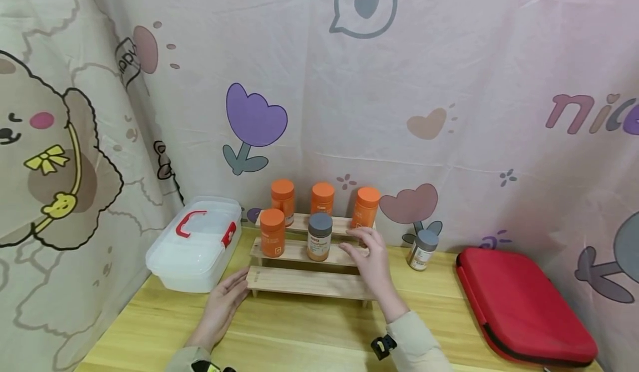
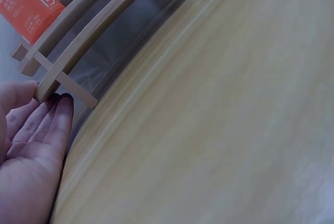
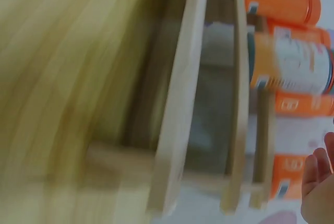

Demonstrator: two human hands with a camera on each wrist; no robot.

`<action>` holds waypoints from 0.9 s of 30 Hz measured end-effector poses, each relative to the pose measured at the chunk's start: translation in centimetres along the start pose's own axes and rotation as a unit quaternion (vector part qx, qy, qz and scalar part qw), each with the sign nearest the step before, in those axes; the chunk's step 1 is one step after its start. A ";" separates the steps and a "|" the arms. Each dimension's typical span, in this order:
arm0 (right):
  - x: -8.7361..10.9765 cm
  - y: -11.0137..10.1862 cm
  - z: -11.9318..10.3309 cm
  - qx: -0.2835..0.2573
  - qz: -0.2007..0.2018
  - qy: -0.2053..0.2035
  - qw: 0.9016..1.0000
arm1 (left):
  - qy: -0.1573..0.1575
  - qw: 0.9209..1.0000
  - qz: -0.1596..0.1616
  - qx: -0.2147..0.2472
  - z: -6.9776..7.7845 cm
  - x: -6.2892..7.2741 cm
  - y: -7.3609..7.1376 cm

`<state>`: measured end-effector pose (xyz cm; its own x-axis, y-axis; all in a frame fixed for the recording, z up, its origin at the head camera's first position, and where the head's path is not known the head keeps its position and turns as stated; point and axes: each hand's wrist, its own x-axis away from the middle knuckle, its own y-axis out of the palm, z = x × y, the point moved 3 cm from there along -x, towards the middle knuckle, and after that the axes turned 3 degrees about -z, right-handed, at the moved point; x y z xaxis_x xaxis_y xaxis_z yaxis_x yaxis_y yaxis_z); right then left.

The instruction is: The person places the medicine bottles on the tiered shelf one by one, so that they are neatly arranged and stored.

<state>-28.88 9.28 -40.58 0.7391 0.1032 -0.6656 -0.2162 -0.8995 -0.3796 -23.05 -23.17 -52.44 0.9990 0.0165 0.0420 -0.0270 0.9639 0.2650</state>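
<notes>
A three-tier wooden display rack [image 1: 309, 282] stands on the table. My left hand [image 1: 222, 305] holds its lowest board by the left end, with the thumb [image 2: 21, 94] and fingers on either side of the board's corner in the left wrist view. My right hand [image 1: 371, 258] hovers at the right part of the middle tier, fingers spread and loosely bent, holding nothing. Left of it on that tier stand a grey-capped bottle [image 1: 319, 238] and an orange bottle [image 1: 272, 233]. Three orange bottles line the top tier, left [image 1: 283, 197], middle [image 1: 322, 197] and right [image 1: 366, 208], the last just behind my right fingertips.
Another grey-capped bottle [image 1: 423, 250] stands on the table right of the rack. A red zippered case [image 1: 524, 305] lies farther right. On the left is a clear plastic box [image 1: 194, 244] with red latches. Printed cloth [image 1: 319, 83] hangs behind the table.
</notes>
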 end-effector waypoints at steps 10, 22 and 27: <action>0.9 -5.3 3.6 0.096 0.014 0.016 0.995 | -0.002 1.000 0.000 0.009 0.0 0.0 0.0; 0.7 -11.0 8.2 0.177 0.019 0.014 0.984 | 0.001 1.000 0.005 0.007 0.0 0.0 0.0; 0.6 -12.4 9.4 0.212 0.006 0.026 0.977 | 0.002 1.000 0.004 0.007 0.0 0.0 0.0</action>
<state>-31.77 24.46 -42.35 0.7645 0.0618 -0.6417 -0.4616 -0.6424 -0.6118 -23.06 -23.14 -52.44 0.9989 0.0249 0.0397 -0.0350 0.9597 0.2788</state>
